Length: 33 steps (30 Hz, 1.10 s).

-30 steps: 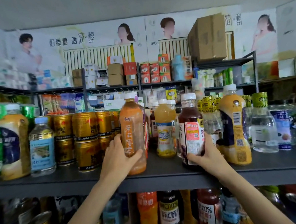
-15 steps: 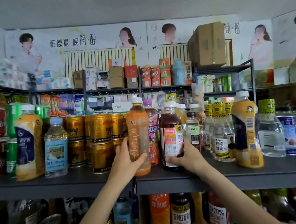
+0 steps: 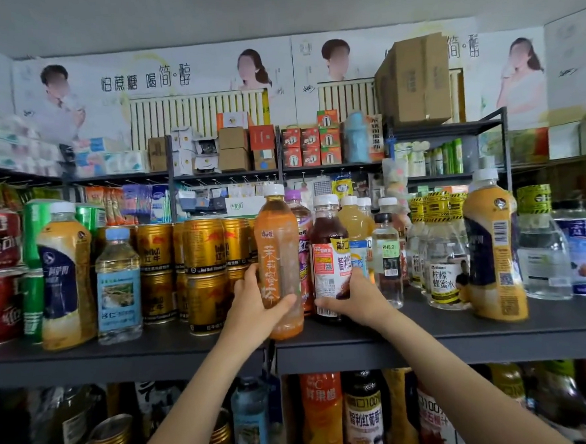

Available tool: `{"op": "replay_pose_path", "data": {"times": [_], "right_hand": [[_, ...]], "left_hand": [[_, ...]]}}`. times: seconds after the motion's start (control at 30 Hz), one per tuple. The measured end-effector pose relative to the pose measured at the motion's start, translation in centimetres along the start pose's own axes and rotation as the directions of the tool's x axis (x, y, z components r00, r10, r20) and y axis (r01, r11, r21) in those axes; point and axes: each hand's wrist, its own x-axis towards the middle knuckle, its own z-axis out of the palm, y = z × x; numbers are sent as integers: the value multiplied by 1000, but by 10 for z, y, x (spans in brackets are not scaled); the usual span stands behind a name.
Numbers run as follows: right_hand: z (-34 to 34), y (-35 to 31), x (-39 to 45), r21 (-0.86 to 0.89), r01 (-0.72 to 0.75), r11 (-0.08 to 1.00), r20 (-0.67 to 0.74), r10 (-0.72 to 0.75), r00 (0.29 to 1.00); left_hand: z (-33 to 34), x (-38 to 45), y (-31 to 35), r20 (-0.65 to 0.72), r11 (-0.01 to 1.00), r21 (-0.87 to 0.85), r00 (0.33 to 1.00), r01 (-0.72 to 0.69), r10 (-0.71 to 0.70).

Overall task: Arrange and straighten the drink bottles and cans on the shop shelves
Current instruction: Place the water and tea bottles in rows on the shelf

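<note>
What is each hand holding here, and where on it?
Left hand grips the orange tea bottle around its lower body. Right hand grips the dark juice bottle around its lower body, near the base.

Tea bottle (image 3: 277, 257) left of juice bottle (image 3: 329, 257) (touching); cans (image 3: 203, 258) further left.

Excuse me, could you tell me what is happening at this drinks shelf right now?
A person is tidying drinks on a dark shop shelf. Their left hand grips an orange tea bottle near the shelf's front edge, and their right hand grips a dark grape juice bottle right beside it. Stacked gold Red Bull cans stand to the left, and clear lemon honey water bottles to the right.
</note>
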Motion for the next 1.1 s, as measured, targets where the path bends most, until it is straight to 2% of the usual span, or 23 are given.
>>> {"op": "replay_pose_path", "data": {"times": [0.13, 0.3, 0.47, 0.53, 0.63, 0.8, 0.93, 1.1], "right_hand": [[-20, -4, -2, 127, 71, 989, -66, -63, 996], [-21, -2, -6, 14, 136, 991, -46, -135, 990], [-13, 18, -19, -93, 177, 980, -100, -186, 978], [-15, 19, -28, -75, 229, 970, -159, -239, 958], [-20, 7, -42, 97, 351, 931, -219, -324, 920], [-27, -34, -66, 441, 459, 771, -131, -451, 883], [-24, -51, -79, 522, 455, 722, 2, -535, 845], [-4, -43, -101, 592, 384, 709, 97, -536, 839]], "left_hand": [[2, -1, -2, -5, 1000, -18, 1000, 9, -9], [5, -3, 0, -43, 997, -62, 997, 54, -56], [4, -8, 6, -90, 989, -84, 987, 126, -133], [3, -13, 8, -114, 990, -86, 986, 111, -121], [1, -26, 10, -128, 987, -142, 988, 69, -87], [-2, -61, 14, -195, 988, -142, 980, -58, 29], [-9, -99, 13, -217, 992, -49, 970, -119, 106], [-19, -138, -6, -105, 998, 59, 994, -33, 39]]}}
